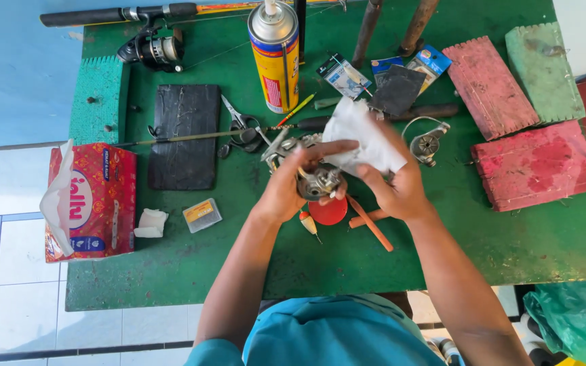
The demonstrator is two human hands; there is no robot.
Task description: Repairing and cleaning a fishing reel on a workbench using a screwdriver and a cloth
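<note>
Wiping a stripped-down fishing reel body (312, 177) w/ a wad of white tissue (363, 137), a person works over a green surface (347, 264) at mid-scene, just above a red round lid (330, 213). Left hand (291, 190) has its grip closed around the metal reel body, thumb and fingers wrapped over the top; right hand (395, 186) has its grip pinched on the tissue, pressed against the reel's right side. Judging by the layout, disassembly looks done and cleaning is under way: a detached bail & rotor part (427, 141) lies apart to the right, not yet refitted, and a spray can (275, 54) stands uncapped at the far edge. Scissors (242, 129) and a thin rod (191, 137) lie left of the hands; a dark mat (184, 135) sits beyond them. A used tissue scrap (150, 222) and small box (202, 215) rest near a red tissue box (93, 200) at far left. A second, intact reel on a rod (152, 49) lies at the far left corner. Reassembly appears left to do; whether the reel's inside is clean yet can't be told, since hands & tissue hide it.
</note>
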